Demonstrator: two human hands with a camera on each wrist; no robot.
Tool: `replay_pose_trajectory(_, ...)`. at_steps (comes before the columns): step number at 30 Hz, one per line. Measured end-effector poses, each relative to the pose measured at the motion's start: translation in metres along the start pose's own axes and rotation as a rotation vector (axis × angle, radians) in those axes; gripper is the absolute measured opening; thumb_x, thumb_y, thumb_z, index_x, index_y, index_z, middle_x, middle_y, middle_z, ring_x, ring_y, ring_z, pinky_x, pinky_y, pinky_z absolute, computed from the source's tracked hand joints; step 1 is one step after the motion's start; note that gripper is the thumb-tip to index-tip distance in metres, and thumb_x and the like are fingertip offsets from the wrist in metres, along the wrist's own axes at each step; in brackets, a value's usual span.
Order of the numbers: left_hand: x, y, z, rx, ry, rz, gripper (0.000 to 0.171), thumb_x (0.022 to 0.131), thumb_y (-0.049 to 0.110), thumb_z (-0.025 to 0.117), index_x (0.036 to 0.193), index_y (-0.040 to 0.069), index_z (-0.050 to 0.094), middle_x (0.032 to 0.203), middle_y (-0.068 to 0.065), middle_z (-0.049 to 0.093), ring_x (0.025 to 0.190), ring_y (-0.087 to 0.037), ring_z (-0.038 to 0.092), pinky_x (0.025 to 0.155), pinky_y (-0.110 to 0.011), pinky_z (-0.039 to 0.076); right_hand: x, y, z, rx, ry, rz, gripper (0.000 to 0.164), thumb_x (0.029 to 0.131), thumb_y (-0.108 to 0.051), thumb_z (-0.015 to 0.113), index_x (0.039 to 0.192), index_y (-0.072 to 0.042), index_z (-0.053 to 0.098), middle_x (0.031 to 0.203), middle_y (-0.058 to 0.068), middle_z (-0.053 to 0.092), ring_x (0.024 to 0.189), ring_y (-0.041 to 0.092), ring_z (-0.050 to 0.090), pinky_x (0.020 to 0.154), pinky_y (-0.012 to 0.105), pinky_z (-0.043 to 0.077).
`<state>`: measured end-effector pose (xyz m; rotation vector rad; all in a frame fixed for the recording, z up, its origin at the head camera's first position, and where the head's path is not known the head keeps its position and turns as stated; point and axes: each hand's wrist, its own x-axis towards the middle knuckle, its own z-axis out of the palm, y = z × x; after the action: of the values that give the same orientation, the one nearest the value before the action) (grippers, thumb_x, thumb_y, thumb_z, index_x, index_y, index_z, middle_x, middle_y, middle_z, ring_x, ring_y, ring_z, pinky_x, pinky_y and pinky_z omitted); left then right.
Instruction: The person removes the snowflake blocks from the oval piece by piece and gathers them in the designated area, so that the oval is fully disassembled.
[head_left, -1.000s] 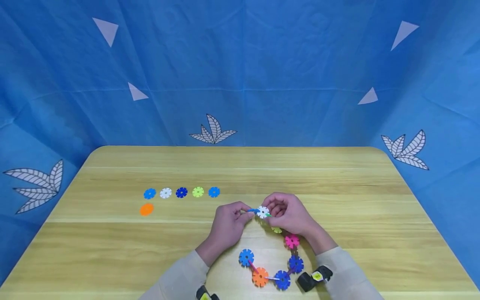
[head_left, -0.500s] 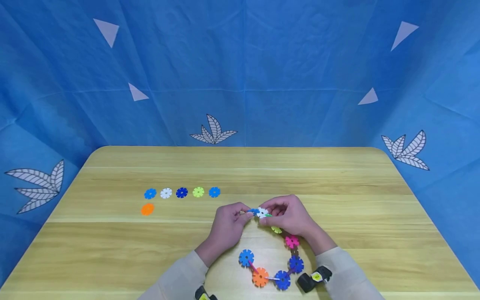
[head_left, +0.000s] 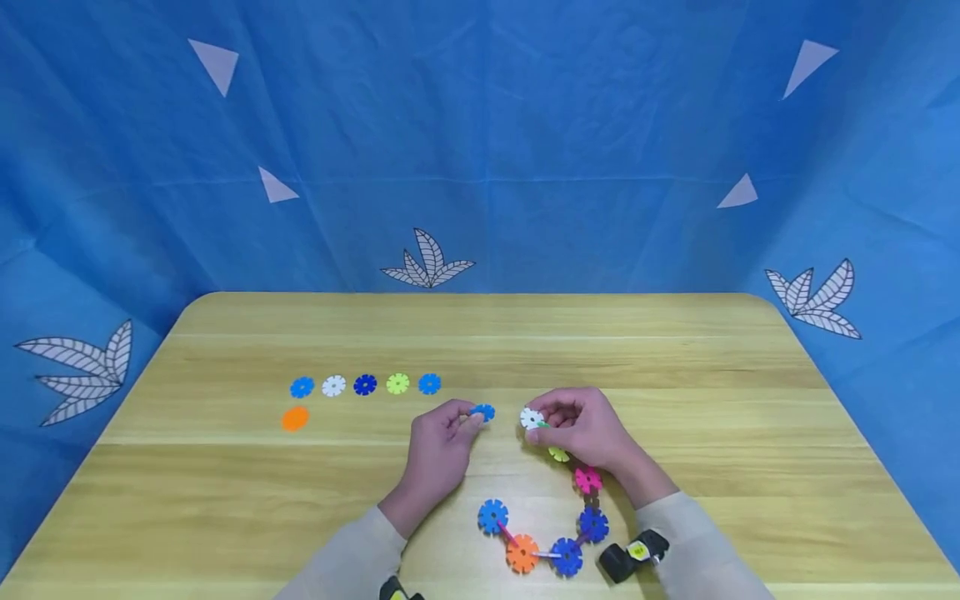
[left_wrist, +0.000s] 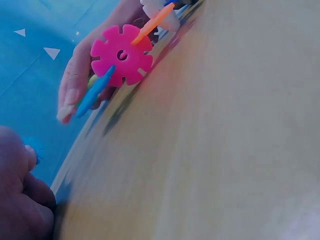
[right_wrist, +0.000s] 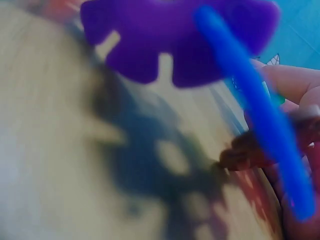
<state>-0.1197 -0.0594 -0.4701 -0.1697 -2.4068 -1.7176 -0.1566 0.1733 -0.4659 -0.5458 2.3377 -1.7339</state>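
Observation:
Between thumb and fingers, my left hand (head_left: 437, 454) pinches a light blue notched plastic disc (head_left: 486, 412). A short gap lies between it and the white notched disc (head_left: 531, 418), which my right hand (head_left: 585, 429) pinches. That white disc is at the upper end of a curved chain of interlocked discs, including a yellow-green disc (head_left: 558, 455), a pink disc (head_left: 588, 479) and an orange disc (head_left: 522, 554). A light blue disc (head_left: 492, 517) forms the chain's other end. In the left wrist view the pink disc (left_wrist: 122, 56) appears close up; a blurred purple-looking disc (right_wrist: 170, 55) fills the top of the right wrist view.
Several loose discs lie in a row at the left, among them a dark blue disc (head_left: 365, 384) and a yellow-green disc (head_left: 397, 383). An orange disc (head_left: 295, 418) lies just below the row. Behind the wooden table (head_left: 697, 350) hangs a blue cloth (head_left: 525, 125).
The light blue disc, touching the white disc half a second ago, is now apart from it. My left hand has moved left with it; my right hand has shifted slightly, still holding the white disc.

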Motion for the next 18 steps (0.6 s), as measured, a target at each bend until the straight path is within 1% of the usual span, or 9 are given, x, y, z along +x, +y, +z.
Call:
replay_pose_trajectory(3,0.0,0.001,-0.002,0.02,-0.027,-0.009,0.006,0.093,0.007,0.07,0.096,0.005,0.074,0.054,0.007,0.036,0.05,-0.006,0.034,0.051,-0.023,0.038,0.0,0.001,-0.001,0.001,-0.018,0.0,0.032,0.075,-0.009,0.088,0.104,-0.004,0.075,0.086,0.008,0.067,0.074,0.022,0.061,0.067,0.029,0.053)
replay_pose_trajectory(7,0.0,0.0,-0.005,0.05,-0.019,-0.014,0.007,0.092,0.01,0.072,0.096,0.005,0.074,0.054,0.008,0.035,0.049,-0.005,0.033,0.055,-0.026,0.044,0.001,0.002,0.0,0.004,-0.04,0.0,0.034,0.075,-0.01,0.088,0.106,-0.004,0.074,0.087,0.008,0.067,0.076,0.022,0.061,0.068,0.029,0.053)
replay_pose_trajectory(11,0.0,-0.003,-0.01,0.061,0.013,-0.028,0.006,0.091,0.011,0.074,0.094,0.006,0.074,0.053,0.008,0.034,0.049,-0.006,0.032,0.053,-0.025,0.041,0.001,0.003,-0.002,-0.003,-0.048,0.011,0.037,0.073,-0.011,0.089,0.106,-0.005,0.074,0.087,0.009,0.066,0.077,0.023,0.06,0.068,0.029,0.053)
replay_pose_trajectory(15,-0.001,-0.005,-0.021,0.074,0.049,-0.07,0.005,0.091,0.011,0.074,0.093,0.007,0.074,0.052,0.008,0.033,0.048,-0.007,0.03,0.051,-0.025,0.036,0.001,0.004,-0.003,-0.012,-0.063,0.008,0.038,0.073,-0.01,0.089,0.108,-0.005,0.073,0.087,0.009,0.064,0.078,0.024,0.06,0.069,0.029,0.054)
replay_pose_trajectory(18,-0.002,-0.007,-0.03,0.081,0.07,-0.11,0.007,0.092,0.012,0.074,0.096,0.006,0.074,0.052,0.007,0.034,0.047,-0.008,0.031,0.049,-0.025,0.034,0.0,0.005,-0.003,-0.011,-0.081,-0.003,0.038,0.075,-0.007,0.087,0.11,-0.005,0.073,0.088,0.01,0.064,0.079,0.025,0.06,0.07,0.03,0.054)
